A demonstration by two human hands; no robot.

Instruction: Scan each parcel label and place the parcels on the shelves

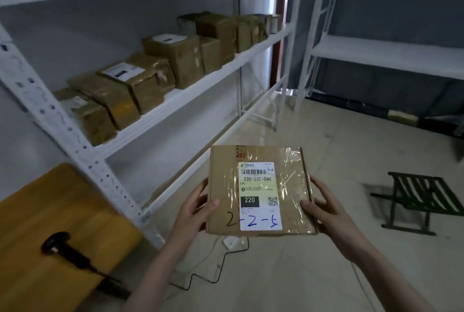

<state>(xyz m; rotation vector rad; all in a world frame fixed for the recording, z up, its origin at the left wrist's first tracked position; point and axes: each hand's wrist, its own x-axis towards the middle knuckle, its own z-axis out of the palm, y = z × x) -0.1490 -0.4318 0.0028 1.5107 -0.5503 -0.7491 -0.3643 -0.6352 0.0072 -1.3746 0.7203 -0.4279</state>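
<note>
I see the parcel (259, 190) held flat between both grips, label up: left hand (198, 207) clamps its left edge, right hand (324, 211) its right edge, right of the shelf (190, 91) of boxes.

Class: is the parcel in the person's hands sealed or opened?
Sealed: clear tape covers the parcel top and label; no flap is lifted.
</note>
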